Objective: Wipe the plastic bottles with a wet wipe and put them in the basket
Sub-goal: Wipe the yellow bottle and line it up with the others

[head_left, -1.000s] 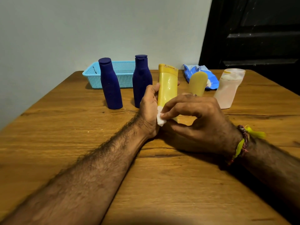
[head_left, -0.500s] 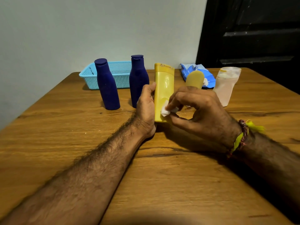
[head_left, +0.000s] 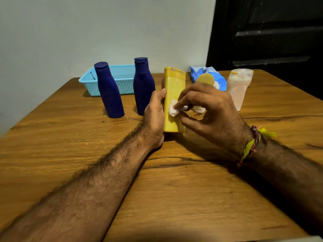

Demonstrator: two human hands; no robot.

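Nearest the camera, the tall yellow bottle (head_left: 174, 95) is being held upright on the wooden bench (head_left: 157, 189), its base touching the wood, by the left hand (head_left: 154, 117), whose fingers are being curled round its left edge and back. Its front face is being rubbed with a small folded wet wipe (head_left: 174, 109), which is being pinched between thumb and fingertips of the right hand (head_left: 209, 112). The bottle is being judged light, stiff and smooth, likely slippery where dampened, so a hold round the flat mid-body is being favoured over the cap. Just beyond, two dark blue bottles (head_left: 109, 91) are being left standing to the left, with a small yellow bottle (head_left: 204, 80) and a pale translucent bottle (head_left: 239, 88) to the right. Farthest back, the light blue basket (head_left: 122, 74) is being kept by the wall, holding no bottle that can be seen, beside a blue wipe packet (head_left: 201, 71).
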